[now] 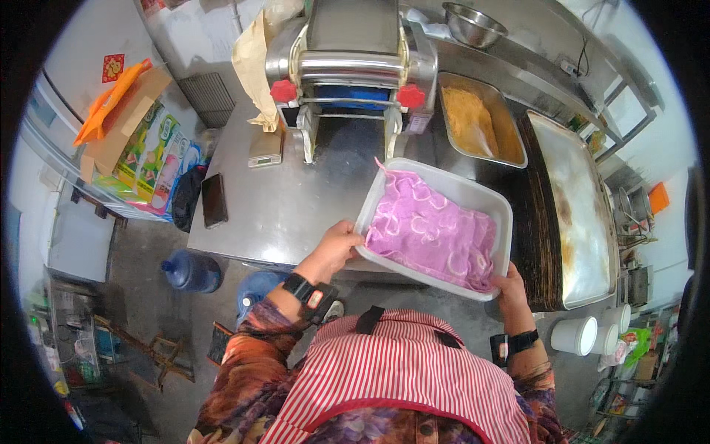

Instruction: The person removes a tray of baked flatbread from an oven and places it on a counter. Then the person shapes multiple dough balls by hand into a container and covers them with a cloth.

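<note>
The white plastic tub is held between both hands at the near edge of the steel worktable, tilted a little, with a pink towel spread over its inside. The left hand grips the tub's near left rim, its fingers curled over the edge and touching the pink cloth just beyond them. The right hand clasps the near right corner, fingers wrapped under and around the rim, so only the back of the hand and the thumb side show. Both wrists carry dark bands, and a red-and-white striped apron lies below the tub. Past the left fingers, further out on the table, stands a metal roller machine with two red knobs; a small scale and a dark phone lie off to the left of them, well apart. Beyond the right fingers sits a steel tray holding yellowish crumbs, and to their right a large flat griddle. White pots stand near the right wrist, lower down. A blue water bottle lies on the floor below the left hand.
</note>
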### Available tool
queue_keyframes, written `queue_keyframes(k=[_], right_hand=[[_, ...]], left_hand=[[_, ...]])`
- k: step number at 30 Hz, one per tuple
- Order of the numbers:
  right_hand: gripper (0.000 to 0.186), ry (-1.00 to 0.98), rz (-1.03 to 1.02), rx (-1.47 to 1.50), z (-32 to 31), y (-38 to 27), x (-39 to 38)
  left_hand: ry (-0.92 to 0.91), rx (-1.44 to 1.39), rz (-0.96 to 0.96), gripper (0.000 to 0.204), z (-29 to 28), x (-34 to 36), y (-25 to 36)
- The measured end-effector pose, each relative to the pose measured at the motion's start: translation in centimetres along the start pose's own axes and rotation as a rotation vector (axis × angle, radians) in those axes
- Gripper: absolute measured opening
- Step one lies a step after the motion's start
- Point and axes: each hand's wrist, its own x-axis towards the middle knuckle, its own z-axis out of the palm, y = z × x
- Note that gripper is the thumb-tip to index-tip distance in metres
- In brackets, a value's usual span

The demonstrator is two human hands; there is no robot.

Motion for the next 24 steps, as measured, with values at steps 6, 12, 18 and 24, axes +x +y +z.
queue_keyframes(k=[6, 12, 18, 24], right_hand=[[0.061, -0.114, -0.004, -0.012, 8.6, -1.4, -2.2], [0.066, -0.324, 0.075, -0.03, 19.1, 0.2, -0.5], [0.057, -0.549, 0.113, -0.068, 26.2, 4.1, 3.5], [0.053, -0.544, 0.318, -0.1, 29.9, 5.6, 6.1]], left_hand=[[0.031, -0.162, 0.04, 0.018, -7.3, -6.2, 3.3], [0.21, -0.22, 0.122, 0.015, -16.2, -12.3, 4.9], [0.365, -0.202, 0.146, 0.013, -23.0, -15.0, 4.6], [0.518, -0.013, 0.117, 0.028, -26.6, -14.1, 3.9]])
